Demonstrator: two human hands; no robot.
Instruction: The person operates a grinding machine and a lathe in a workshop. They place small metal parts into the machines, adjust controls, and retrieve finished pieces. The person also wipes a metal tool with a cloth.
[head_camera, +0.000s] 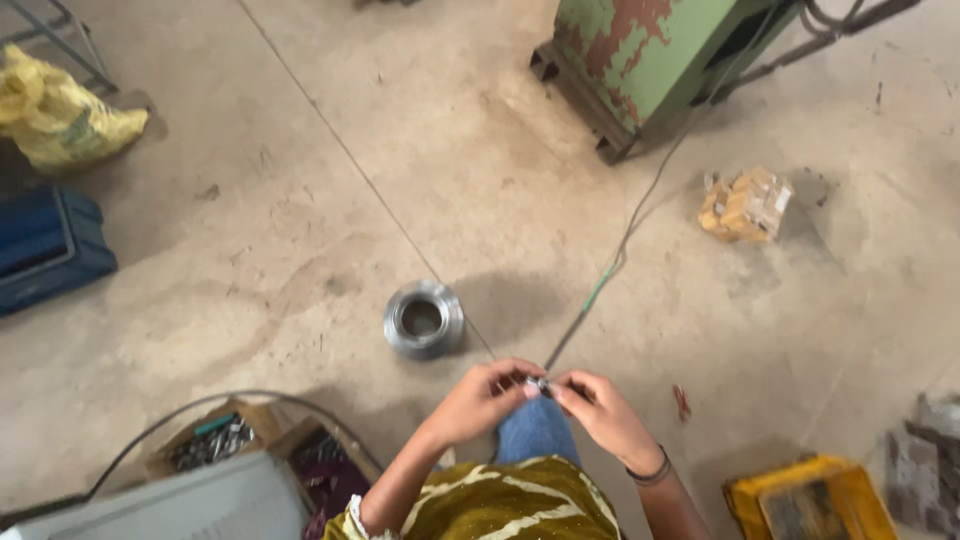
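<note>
In the head view, the left hand and right hand are meeting above the knee, fingertips pinching a small metal piece between them. It is looking light, stiff and probably slick, so a fingertip grip at its ends seems best. Fingers are hiding its shape; the steel ring is lying apart on the concrete floor

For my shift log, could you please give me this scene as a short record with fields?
Setting: concrete floor
Left hand: pinching a small metal part
Right hand: pinching the same part, fingertips meeting the left
Ahead of hands: metal ring on the floor
Right side: yellow crate
Top: green machine
</note>
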